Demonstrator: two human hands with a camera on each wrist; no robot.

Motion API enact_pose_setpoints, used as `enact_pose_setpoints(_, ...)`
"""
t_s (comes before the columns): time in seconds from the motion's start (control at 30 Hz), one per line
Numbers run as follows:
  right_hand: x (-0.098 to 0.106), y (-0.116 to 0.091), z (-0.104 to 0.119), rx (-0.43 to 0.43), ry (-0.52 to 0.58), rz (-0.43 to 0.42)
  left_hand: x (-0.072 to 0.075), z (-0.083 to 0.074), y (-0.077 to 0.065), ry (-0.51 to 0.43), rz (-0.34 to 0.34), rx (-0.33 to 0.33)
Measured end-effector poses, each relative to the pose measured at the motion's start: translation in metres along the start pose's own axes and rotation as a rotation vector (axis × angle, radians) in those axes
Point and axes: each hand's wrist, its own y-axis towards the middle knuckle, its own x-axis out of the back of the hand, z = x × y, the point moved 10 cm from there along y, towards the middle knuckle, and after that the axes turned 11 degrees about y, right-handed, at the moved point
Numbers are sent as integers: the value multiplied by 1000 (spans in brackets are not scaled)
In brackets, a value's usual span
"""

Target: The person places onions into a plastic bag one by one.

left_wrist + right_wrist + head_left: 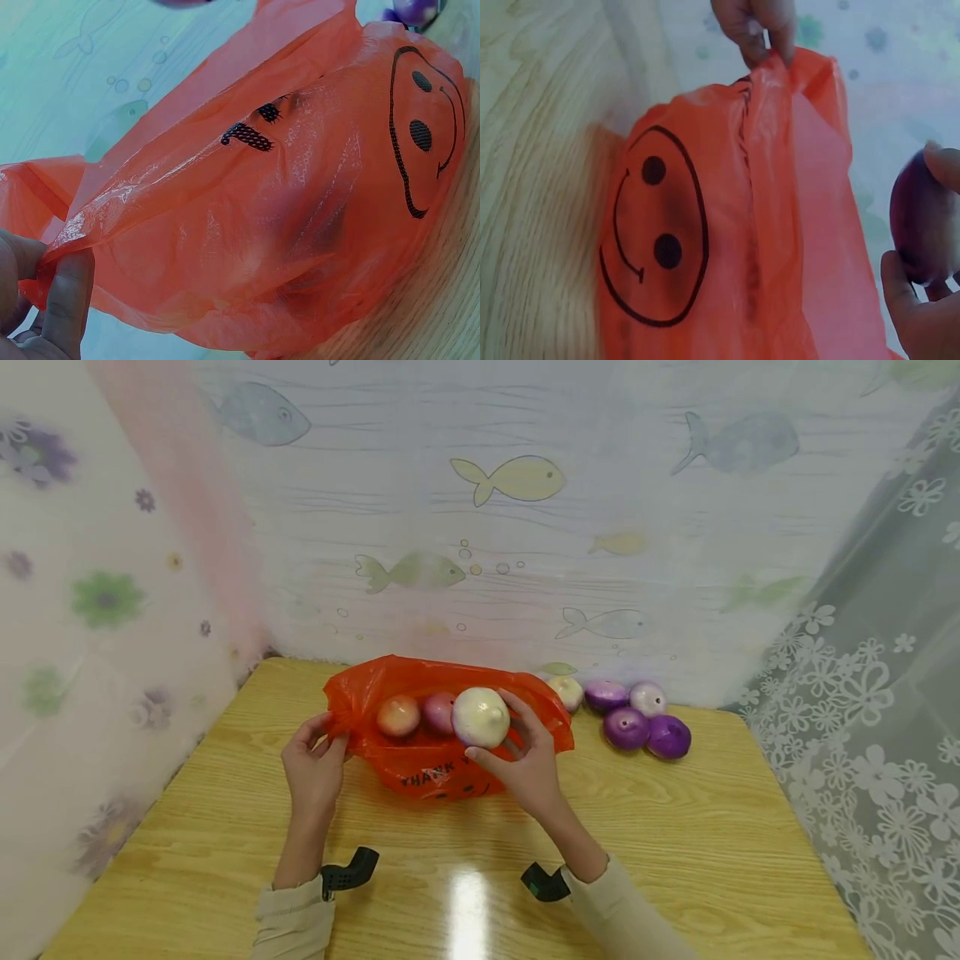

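An orange-red plastic bag (420, 672) with black "THANK" lettering and a smiley face lies with its mouth spread on the table. My left hand (317, 768) pinches the gathered left end of its rim, thumb against fingers in the left wrist view. Over the mouth's right part, my right hand (534, 760) holds a round purple-and-white turnip-like vegetable (480, 718), its pale nubbed end showing in the head view. The right wrist view shows its dark purple side (915, 221) between thumb and fingers. Two round vegetables, one reddish (397, 716) and one pinkish (437, 713), sit inside the bag.
Several more purple and white vegetables (626, 728) cluster on the wooden table (675, 843) at the back right, just beyond the bag's right end. A curtain printed with fish (517, 477) hangs behind the table. Black wrist devices (546, 883) sit at both cuffs.
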Motion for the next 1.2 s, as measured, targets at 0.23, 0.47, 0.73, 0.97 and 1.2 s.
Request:
enact_pose_setpoints(0.23,-13,8,-12,-53,-18,33,1,-1,0,12,-6,-3)
enact_pose_setpoints(0.47,-21,14,-23,-72,-68,30,0,-1,0,8,-1,4)
enact_pose_setpoints(0.73,-25,20,-32,-81,-105,19,0,-3,-1,-14,-7,-6)
enact_pose_setpoints(0.97,-28,28,-46,-104,-132,23,0,-3,-1,-25,-4,-12)
enact_pose_setpoints(1.2,-35,36,-61,-146,-185,58,1,-4,-1,-27,0,-9)
